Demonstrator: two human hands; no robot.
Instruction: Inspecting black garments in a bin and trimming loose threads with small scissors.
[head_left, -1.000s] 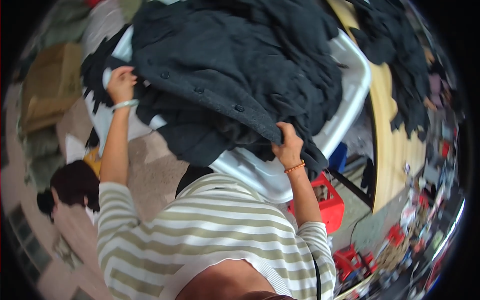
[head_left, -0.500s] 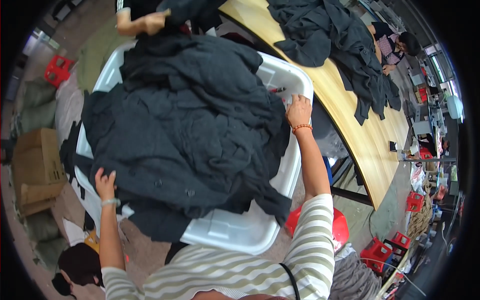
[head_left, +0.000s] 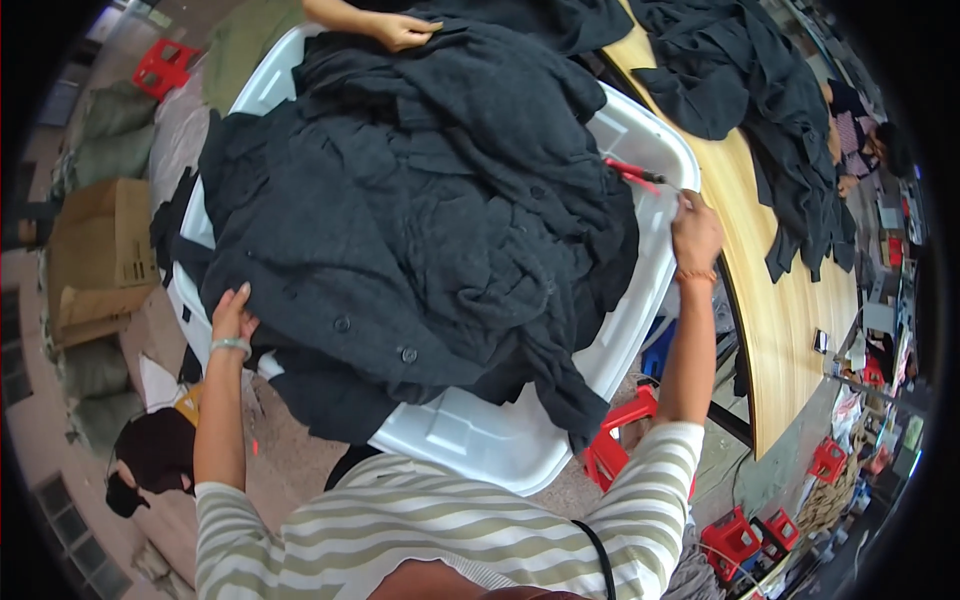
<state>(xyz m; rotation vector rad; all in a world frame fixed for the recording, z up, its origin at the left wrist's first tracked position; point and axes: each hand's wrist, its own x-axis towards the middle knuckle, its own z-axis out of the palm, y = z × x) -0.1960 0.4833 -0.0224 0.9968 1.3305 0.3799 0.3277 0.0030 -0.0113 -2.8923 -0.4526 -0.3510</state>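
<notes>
A heap of dark coats [head_left: 400,220] with buttons down the front fills a white plastic tub [head_left: 520,455] in front of me. My left hand [head_left: 231,318] grips the near left edge of the top coat, its thumb and a finger showing. Over the tub's right rim, my right hand [head_left: 697,237] is closed on the thin metal end of red-handled scissors [head_left: 637,175]. Their red handles point left, against the coats; the exact shape of the tool is partly blurred. The fingertips of my right hand are partly hidden.
Another person's hand [head_left: 405,32] holds dark cloth at the tub's far side. A wooden table [head_left: 800,330] stands right with more dark garments [head_left: 790,130]. A red stool [head_left: 615,440] is by the tub's near right corner; a cardboard box [head_left: 105,250] stands left.
My right hand has moved off the tub's inner side and drawn the scissors rightward over the rim. My left hand stays on the coat. The other person's hand has come lower over the heap.
</notes>
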